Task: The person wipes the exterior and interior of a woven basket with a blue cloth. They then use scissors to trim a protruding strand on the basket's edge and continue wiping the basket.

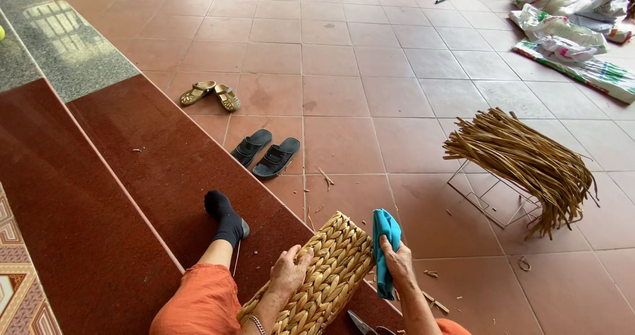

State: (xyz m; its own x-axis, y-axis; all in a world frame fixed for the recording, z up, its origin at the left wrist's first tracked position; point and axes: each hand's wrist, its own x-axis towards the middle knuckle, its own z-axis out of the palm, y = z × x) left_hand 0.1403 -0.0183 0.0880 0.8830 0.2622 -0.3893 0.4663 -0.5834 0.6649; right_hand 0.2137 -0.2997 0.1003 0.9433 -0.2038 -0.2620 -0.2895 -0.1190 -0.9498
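The left hand (pixel 289 271) is lying flat on the woven basket (pixel 324 279), fingers spread loosely across the braided straw near its left edge. The basket is tilting up across the person's lap, its top corner pointing away toward the tiled floor (pixel 370 103). On the basket's right side, the right hand (pixel 398 261) is closing around a teal cloth (pixel 384 249), fingers wrapped and pinching the folded fabric so it is standing up just beside the basket's upper right edge, touching it or nearly so. Just below the basket, between the forearms, a pair of scissors (pixel 360 324) is peeking in at the bottom of the frame. To the left of the basket, a foot in a black sock (pixel 225 217) is resting on the dark red step (pixel 119 196), with an orange trouser leg (pixel 198 302) bent beneath it. Beyond the basket, a pair of black sandals (pixel 264 153) is sitting on the tiles, and farther off a tan pair (pixel 211 95). Well to the right of the basket, a bundle of dried straw strands (pixel 526 163) is draping over a wire frame (pixel 493 199). Far beyond that, crumpled plastic sacks (pixel 569 24) are lying in a heap.
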